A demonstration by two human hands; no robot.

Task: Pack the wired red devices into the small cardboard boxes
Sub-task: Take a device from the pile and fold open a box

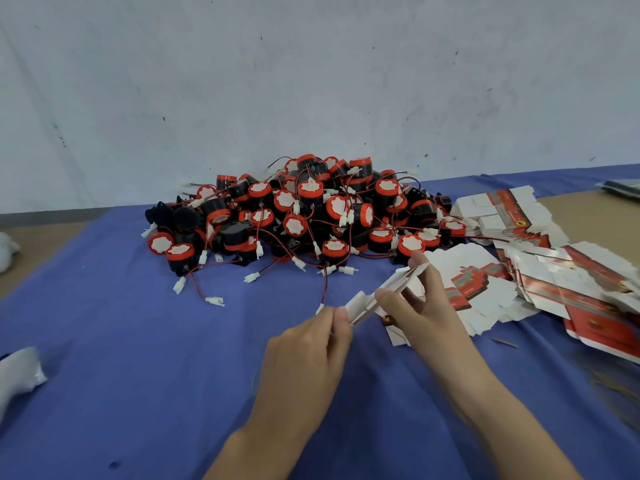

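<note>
- Two bare hands are working over a desk (138,358) draped in blue cloth, both gripping one flattened cardboard box (384,296) held just above the cloth near the middle.
- The left hand (304,355) is pinching the box's near end between thumb and fingers, which are closed on the card.
- The right hand (422,310) is clamping the far end, thumb underneath and fingers spread along the upper edge.
- One heap of wired red devices (304,213) is sitting toward the desk's far edge against a pale wall (311,81); they are piled too thickly for an exact count, running to several dozen, each a black body with a red cap and a white label whose print cannot be read.
- Thin red-and-black wires ending in white connectors (214,301) are trailing out of the heap onto the cloth, about a dozen lying clear of it.
- Flat box blanks (554,271), white and red, are lying in loose stacks along the desk's right edge, too overlapped to count; a round yellow emblem shows on one, the lettering too small to read.
- One white crumpled object (19,374) is resting at the left edge.
</note>
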